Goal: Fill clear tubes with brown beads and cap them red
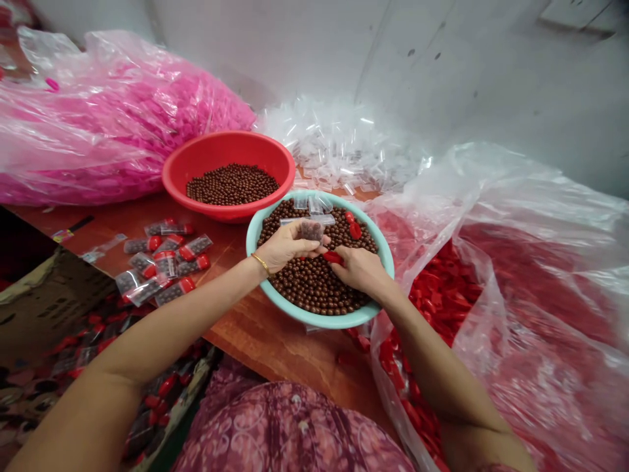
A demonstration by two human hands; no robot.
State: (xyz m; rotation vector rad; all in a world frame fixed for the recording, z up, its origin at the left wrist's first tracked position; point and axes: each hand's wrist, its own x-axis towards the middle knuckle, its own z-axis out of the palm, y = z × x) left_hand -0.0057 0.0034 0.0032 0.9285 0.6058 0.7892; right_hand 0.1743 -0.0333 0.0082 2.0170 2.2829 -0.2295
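Observation:
Over a pale green basin [383, 262] of small brown balls [319, 288], my left hand [287, 247] is closed around a clear plastic tube [312, 231] with dark contents. Close beside it, my right hand [361, 267] pinches a red cap [333, 257] near the tube's end. Whether cap and tube touch I cannot tell. Several empty clear tubes [314, 205] lie on the balls at the basin's far side. Two loose red caps [354, 230] rest to the right of them.
A red basin [228, 144] of brown balls stands behind left. Several filled, red-capped tubes [170, 262] lie on the table [275, 357], above a cardboard box [49, 308] holding more. Around are a bag of pink pieces [122, 124], piled clear tubes [339, 144] and bagged red caps [442, 288].

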